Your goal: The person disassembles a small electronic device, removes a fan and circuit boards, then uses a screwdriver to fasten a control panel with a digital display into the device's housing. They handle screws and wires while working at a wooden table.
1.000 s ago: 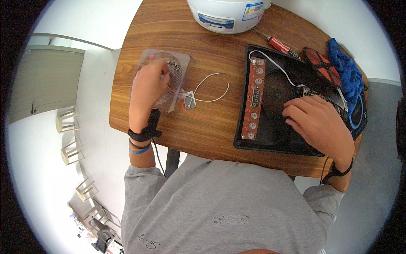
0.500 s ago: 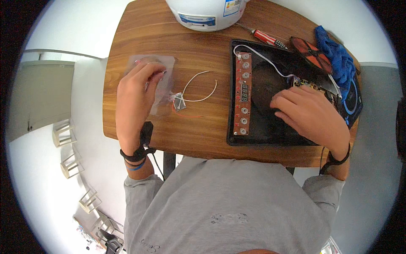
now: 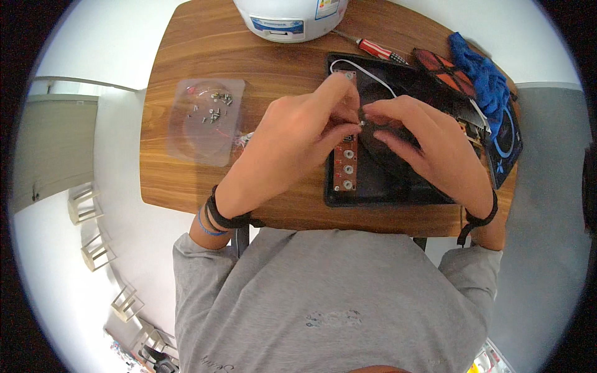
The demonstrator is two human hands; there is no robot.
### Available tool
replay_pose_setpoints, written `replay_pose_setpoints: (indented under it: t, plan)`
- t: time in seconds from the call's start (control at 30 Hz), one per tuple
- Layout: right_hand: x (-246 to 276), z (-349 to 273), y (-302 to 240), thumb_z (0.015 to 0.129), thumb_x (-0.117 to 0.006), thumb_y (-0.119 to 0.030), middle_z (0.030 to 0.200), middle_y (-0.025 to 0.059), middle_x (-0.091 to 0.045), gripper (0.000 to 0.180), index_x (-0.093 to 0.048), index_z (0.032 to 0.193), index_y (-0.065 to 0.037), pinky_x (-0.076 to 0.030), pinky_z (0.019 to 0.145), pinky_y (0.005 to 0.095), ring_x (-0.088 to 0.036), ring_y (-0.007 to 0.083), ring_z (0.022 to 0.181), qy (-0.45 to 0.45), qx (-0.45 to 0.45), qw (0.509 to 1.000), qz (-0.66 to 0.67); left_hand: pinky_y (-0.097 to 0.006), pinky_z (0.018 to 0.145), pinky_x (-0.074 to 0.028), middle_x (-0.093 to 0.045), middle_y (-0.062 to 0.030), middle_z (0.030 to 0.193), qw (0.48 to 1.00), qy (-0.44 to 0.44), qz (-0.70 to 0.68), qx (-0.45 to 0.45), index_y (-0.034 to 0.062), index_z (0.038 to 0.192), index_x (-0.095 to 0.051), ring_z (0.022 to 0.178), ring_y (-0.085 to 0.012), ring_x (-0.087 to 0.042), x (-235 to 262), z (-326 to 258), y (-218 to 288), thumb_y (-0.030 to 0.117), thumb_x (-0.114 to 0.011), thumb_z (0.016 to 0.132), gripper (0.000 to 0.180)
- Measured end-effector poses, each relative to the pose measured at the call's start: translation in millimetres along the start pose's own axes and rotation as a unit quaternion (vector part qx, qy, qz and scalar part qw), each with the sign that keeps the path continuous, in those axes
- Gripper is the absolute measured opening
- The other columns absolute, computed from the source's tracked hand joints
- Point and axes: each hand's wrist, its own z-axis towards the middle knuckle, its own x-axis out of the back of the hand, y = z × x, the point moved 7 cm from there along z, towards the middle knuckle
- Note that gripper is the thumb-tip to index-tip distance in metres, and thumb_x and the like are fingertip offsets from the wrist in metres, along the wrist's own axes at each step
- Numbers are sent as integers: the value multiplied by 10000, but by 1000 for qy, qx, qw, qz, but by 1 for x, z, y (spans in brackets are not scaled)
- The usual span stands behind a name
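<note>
Thumb and forefinger of left hand [image 3: 305, 127] pinched nearly together on a small metal piece [image 3: 362, 123], too tiny to identify. Right hand [image 3: 429, 137] opposite, thumb and fingers parted, fingertips just beside the piece; contact impossible to tell. Both hands palm-down, wrists turned inward, black straps around them. Below, a black casing [image 3: 398, 193] with a red circuit board [image 3: 346, 163] along its left side, partly hidden by the left hand. To the left, loose screws [image 3: 216, 115] on a clear plastic tray [image 3: 180, 146]. Beyond the casing, a screwdriver [image 3: 376, 51] with striped red-and-white handle; near it, a white appliance [image 3: 289, 13] bearing a printed blue-and-white label [image 3: 278, 27]. Nearest the body, a grey shirt [image 3: 336, 267] with dark script and a faint chest print.
</note>
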Motion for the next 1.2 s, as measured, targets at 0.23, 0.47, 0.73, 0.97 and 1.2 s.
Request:
replay_pose_setpoints:
  t: [0.23,0.47,0.73,0.97,1.2]
  plan:
    - [4,3,4,994,-801,-67,1107,141,-732,246,-731,1230,-57,-616,841,447,-759,380,1007,-5,10,1000,-1,-399,818,-672,-801,-163,1035,1000,5,-9,-19,20,1205,-530,1038,-335,-854,-5,11,1,-19,-850,974,397]
    - [2,11,20,985,-803,-63,1100,145,-734,204,-708,1164,-42,-610,855,442,-747,385,998,-26,5,1000,-10,-425,826,-652,-799,-161,1068,999,-18,37,-3,11,1226,-579,1046,-362,-822,-7,17,-14,93,-878,973,401]
    - [3,37,81,1012,-782,-122,1102,162,-759,182,-689,1154,-56,-612,885,476,-760,398,1039,-28,-27,998,-51,-503,1111,-568,-577,-251,1596,984,23,176,-5,-7,1487,-596,1373,-483,-644,-21,27,-83,295,-898,953,684]
    - [-21,56,121,1017,-783,-202,1061,149,-783,178,-699,1130,-92,-619,878,509,-771,395,1035,-83,-45,992,-81,-496,1140,-559,-573,-250,1615,990,-38,108,77,-25,1513,-590,1380,-487,-638,-29,40,-99,266,-889,955,697]
    - [-29,62,130,1010,-769,-204,1051,153,-783,177,-705,1120,-82,-614,873,534,-762,415,1026,-120,-55,986,-100,-496,1150,-551,-577,-241,1614,991,-63,58,99,-19,1488,-606,1411,-479,-621,-29,44,-98,179,-889,923,662]
